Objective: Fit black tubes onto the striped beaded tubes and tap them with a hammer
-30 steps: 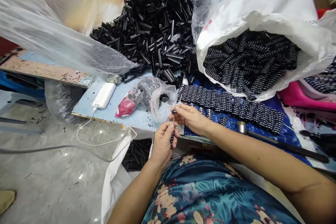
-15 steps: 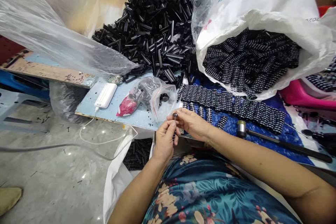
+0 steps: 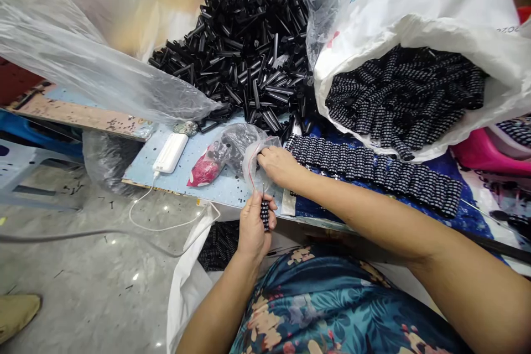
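Note:
My left hand [image 3: 254, 227] is closed around a black cylinder with rows of white characters [image 3: 265, 217]. A thin metal pin stands up out of its top end. Ahead of it, my right hand [image 3: 280, 166] reaches into the mouth of a clear plastic zip bag [image 3: 250, 163]. The fingertips are hidden inside the bag, so whatever they touch cannot be seen. Small dark parts show through the bag's far part. Just right of my right hand lies a row of similar patterned cylinders [image 3: 373, 168] on a blue sheet.
A heap of black tubes [image 3: 249, 61] fills the back. At right, a white sack [image 3: 418, 22] holds many patterned cylinders. A white power bank [image 3: 170, 153] with a cable lies left, near a pink-and-clear bag [image 3: 204, 168]. A pink bin [image 3: 477, 152] stands far right. Another open sack [image 3: 185, 287] hangs below the table edge.
My right hand has left the cylinder and moved forward into the zip bag. My left hand has stayed low, keeping the cylinder. My right forearm now covers the hammer's head.

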Demonstrator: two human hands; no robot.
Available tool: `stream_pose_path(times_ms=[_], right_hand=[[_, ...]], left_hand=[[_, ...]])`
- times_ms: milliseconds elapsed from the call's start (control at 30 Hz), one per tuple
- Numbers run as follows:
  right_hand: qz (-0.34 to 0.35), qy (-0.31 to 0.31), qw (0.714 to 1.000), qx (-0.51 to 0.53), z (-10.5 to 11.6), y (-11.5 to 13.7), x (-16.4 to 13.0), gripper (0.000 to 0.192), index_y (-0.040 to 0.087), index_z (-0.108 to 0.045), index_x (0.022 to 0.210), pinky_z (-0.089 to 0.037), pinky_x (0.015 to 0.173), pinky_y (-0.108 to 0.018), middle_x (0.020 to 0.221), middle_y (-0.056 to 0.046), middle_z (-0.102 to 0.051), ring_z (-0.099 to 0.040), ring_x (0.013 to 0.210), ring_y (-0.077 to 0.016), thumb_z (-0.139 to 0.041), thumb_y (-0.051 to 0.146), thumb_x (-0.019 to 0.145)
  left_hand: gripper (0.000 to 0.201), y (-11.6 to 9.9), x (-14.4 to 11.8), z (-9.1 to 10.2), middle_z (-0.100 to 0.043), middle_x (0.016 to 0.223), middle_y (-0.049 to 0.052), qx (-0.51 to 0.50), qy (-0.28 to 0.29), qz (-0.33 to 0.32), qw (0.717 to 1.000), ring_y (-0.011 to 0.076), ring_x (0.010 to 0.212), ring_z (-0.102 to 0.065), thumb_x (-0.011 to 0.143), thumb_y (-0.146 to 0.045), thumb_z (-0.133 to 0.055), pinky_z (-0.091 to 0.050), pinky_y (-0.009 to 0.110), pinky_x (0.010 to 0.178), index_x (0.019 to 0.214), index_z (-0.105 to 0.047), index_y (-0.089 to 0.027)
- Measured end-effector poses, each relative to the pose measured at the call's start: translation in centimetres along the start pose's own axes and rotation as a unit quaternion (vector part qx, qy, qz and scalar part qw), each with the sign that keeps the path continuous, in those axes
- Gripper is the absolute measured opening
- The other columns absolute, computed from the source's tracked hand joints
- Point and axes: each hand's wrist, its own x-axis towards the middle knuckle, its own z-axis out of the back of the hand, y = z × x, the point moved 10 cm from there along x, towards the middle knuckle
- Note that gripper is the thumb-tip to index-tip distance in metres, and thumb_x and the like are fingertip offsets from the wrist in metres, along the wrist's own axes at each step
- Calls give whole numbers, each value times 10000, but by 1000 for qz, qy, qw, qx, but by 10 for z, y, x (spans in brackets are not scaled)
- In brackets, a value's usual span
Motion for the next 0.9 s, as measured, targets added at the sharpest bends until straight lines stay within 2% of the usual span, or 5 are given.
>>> stream_pose_path(times_ms=[233, 433, 533, 733, 900], right_hand=[[-4, -15, 987, 161, 4, -8, -19, 185, 109, -605, 1109, -472, 887, -355, 1068, -111, -626, -585, 981, -219, -527, 136, 944], [-80, 70, 652, 751, -23, -3, -69, 350, 130, -610, 1109, -539, 817, -286, 903, -56, -660, -657, 836, -138, -699, 387, 889], [-90, 67, 582, 805, -23, -1, -81, 421, 130, -632, 1075, -548, 834, -267, 893, -46, -670, -668, 820, -122, -802, 409, 809], [-86, 76, 567, 816, -16, -1, -85, 407, 123, -645, 1058, -565, 853, -308, 908, -61, -692, -695, 822, -147, -817, 379, 791], [-47, 85, 649, 755, -9, 2, -81, 353, 115, -664, 1015, -550, 749, -260, 874, -43, -672, -663, 757, -127, -809, 324, 771]], left_hand=[[444, -4, 0, 4, -574, 685, 1, 12, 2, -9, 1000, 35, 415, -416, 776, -521, -735, -260, 161, 415, 898, -586, -121], [411, -6, -5, -12, -563, 688, 4, 32, 51, -19, 998, 36, 424, -423, 816, -503, -702, -267, 166, 420, 897, -609, -111], [403, -8, -7, -17, -559, 688, 3, 44, 58, -28, 997, 36, 427, -422, 820, -498, -700, -263, 165, 415, 889, -612, -111], [432, -6, -11, -20, -564, 685, 4, 65, 62, -25, 996, 31, 408, -413, 798, -512, -718, -259, 163, 402, 892, -608, -105], [459, -6, -10, -18, -562, 672, -14, 54, 44, -33, 997, 35, 404, -399, 810, -553, -698, -261, 153, 394, 909, -494, -155]])
